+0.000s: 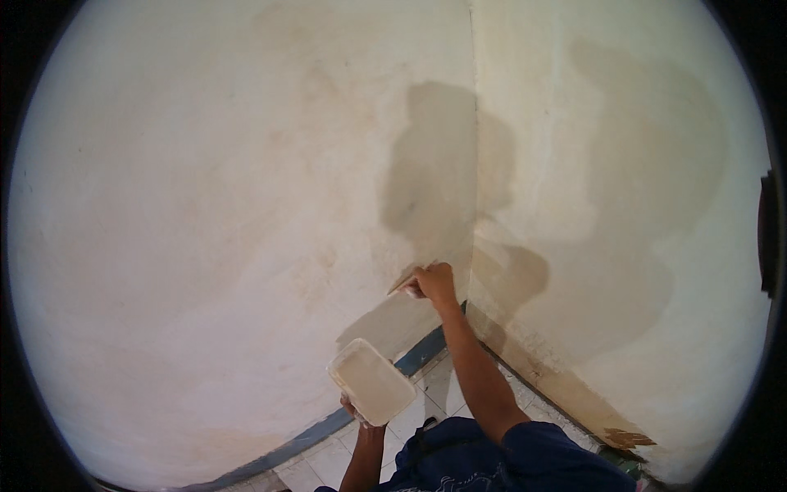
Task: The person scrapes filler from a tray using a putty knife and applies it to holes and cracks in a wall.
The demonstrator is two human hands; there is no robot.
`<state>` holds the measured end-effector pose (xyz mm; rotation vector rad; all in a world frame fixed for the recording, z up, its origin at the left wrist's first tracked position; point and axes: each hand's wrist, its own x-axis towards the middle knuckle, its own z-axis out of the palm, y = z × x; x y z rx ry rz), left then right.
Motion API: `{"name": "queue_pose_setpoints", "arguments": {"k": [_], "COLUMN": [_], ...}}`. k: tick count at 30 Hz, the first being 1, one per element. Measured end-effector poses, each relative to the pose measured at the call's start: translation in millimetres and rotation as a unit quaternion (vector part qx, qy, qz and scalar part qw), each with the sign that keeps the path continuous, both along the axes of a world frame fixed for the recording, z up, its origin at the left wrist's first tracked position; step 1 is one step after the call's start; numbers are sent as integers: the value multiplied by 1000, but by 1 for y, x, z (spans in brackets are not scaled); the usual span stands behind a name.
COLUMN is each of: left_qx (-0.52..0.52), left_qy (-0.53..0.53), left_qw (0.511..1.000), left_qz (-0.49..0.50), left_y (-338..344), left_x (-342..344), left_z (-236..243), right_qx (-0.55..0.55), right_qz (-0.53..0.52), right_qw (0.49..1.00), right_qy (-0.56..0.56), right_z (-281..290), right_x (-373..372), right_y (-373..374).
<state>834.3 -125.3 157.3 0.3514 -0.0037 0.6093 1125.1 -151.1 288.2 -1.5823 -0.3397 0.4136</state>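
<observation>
My right hand (434, 281) is closed around a thin, pale flat scraper (399, 286), held with its edge at the left wall (246, 197), close to the corner. The scraper shows almost edge-on, and my fingers cover part of it. Lower and to the left, my left hand (352, 407) grips a rectangular whitish plastic tub (407, 397) from beneath and the side. Inside the tub lies a smooth beige paste (370, 382). Most of my left fingers are hidden behind the tub.
A right wall (639, 189) meets the left one in a vertical corner. Along the left wall's foot runs a blue-grey baseboard (307, 440), above a light tiled floor (329, 463). Brown, worn patches (630, 438) mark the right wall's base. A dark object (768, 234) sits at the far right edge.
</observation>
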Motion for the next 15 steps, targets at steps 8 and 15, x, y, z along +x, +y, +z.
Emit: {"name": "queue_pose_setpoints", "arguments": {"k": [8,15], "left_qx": [-3,7], "left_qy": [-20,4], "left_qw": [1000,1000], "left_qz": [14,8], "left_y": [13,-30], "left_x": [-12,11], "left_z": [5,11], "right_qx": [225,272], "right_qz": [38,-134], "right_qw": [973,952], "right_qy": [21,29], "right_z": [154,84], "right_x": [-35,16], "right_y": [-29,-139]}}
